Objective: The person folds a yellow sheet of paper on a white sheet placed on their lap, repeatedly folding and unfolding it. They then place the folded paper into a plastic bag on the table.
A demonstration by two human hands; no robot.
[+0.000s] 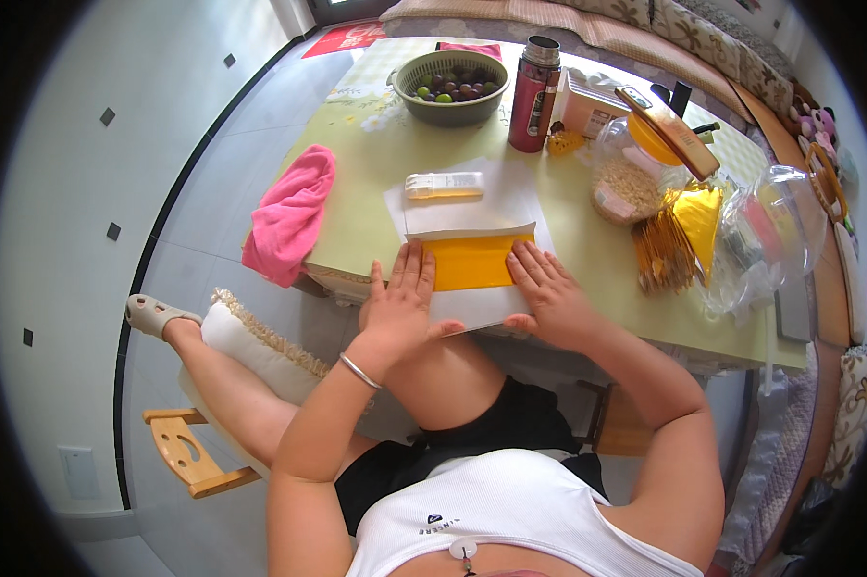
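Note:
A shiny golden-yellow rectangular sheet (469, 264) lies over white paper (479, 308) near the front edge of the table. My left hand (400, 300) rests flat at the sheet's left end, with its fingers stretched out and its thumb on the white paper. My right hand (554, 296) lies the same way at the right end. Along the sheet's far edge, a narrow white strip stands slightly raised. Just beyond lies a clear flat bottle (444, 185) of amber liquid, on its side upon more white paper.
A pink cloth (291, 216) hangs over the left table edge. Farther back stand a basket of grapes (395, 87) and a red thermos (532, 101). To the right are a clear jar of grains (626, 188), a stack of gold folded pieces (666, 250) and a clear plastic bag (765, 231).

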